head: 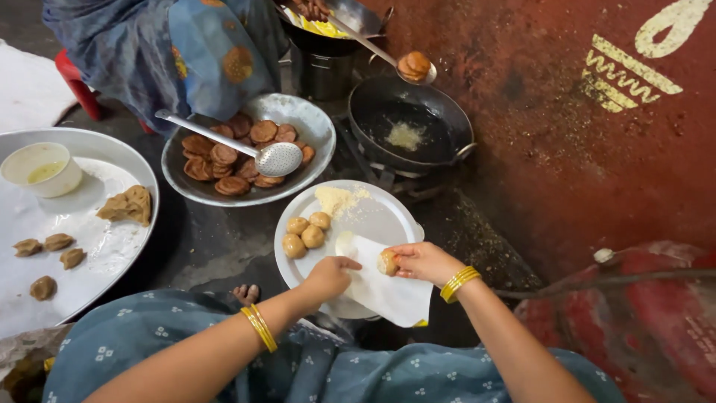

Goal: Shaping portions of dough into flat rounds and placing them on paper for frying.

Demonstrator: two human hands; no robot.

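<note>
While my right hand (421, 261) pinches a dough ball (387, 262) over the white sheet (388, 295), its fingertips hide the ball's far side. My left hand (328, 276) presses down on the sheet's near left edge, fingers curled, gripping nothing that I can make out. That sheet covers the near rim of the plate (388, 220), and its lower corner hangs off the edge. Four more balls (306, 233) sit on the plate's left side, a heap of flour (335, 198) near its far rim; bare plate lies between. Beyond, a ladle (277, 158) rests in the bowl (317, 123) of fried rounds, and another person's spoon (415, 66) hovers above the black pan (440, 116), their body cut off by the top edge. To my left, the big tray (112, 239) runs out of view.
</note>
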